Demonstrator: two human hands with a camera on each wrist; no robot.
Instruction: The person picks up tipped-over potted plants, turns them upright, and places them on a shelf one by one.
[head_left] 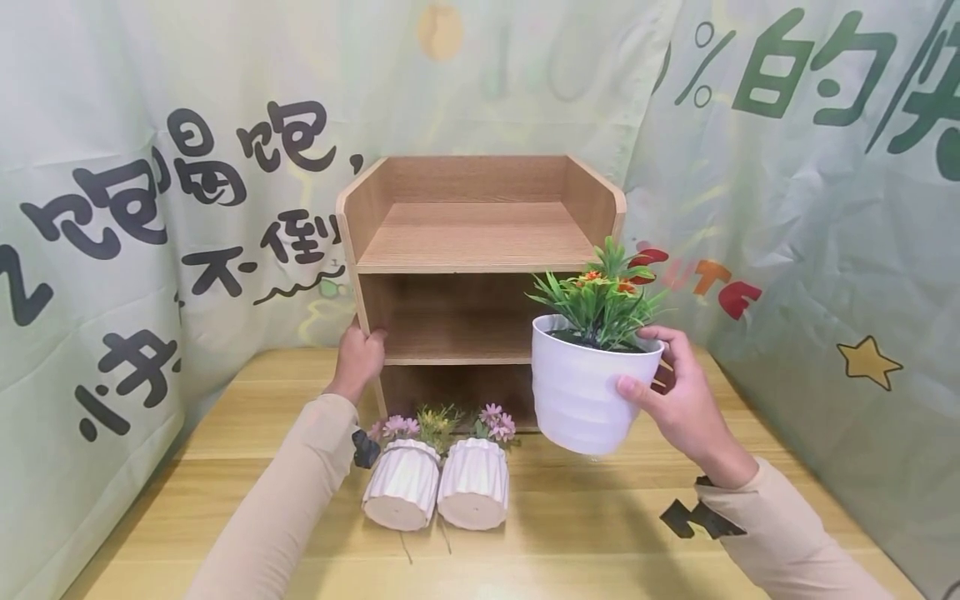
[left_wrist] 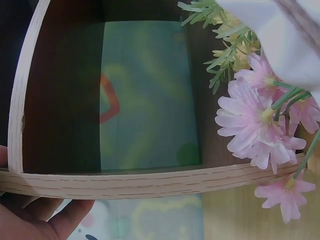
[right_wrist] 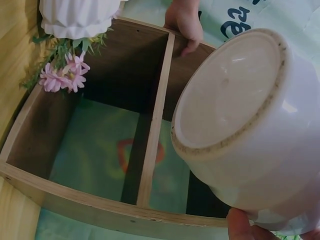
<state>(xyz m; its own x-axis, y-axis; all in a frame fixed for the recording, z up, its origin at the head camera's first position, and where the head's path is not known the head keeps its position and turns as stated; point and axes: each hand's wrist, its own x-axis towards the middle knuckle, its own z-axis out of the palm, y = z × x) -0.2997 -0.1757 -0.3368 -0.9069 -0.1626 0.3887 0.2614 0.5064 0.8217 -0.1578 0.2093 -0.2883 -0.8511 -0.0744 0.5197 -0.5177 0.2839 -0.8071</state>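
Two small pots lying on my table, banners all around

Two ribbed white pots (head_left: pixel 435 483) lie tipped side by side near me, their pink flowers (head_left: pixel 495 423) pointing far. The wooden table (head_left: pixel 600 533) carries them. Pale green printed banners (head_left: pixel 112 250) hang left, right and far behind, a yellow star (head_left: pixel 867 361) on the right one.

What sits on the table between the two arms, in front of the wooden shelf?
Two ribbed white pots with pink flowers lie tipped on the table, side by side; the head view shows it.
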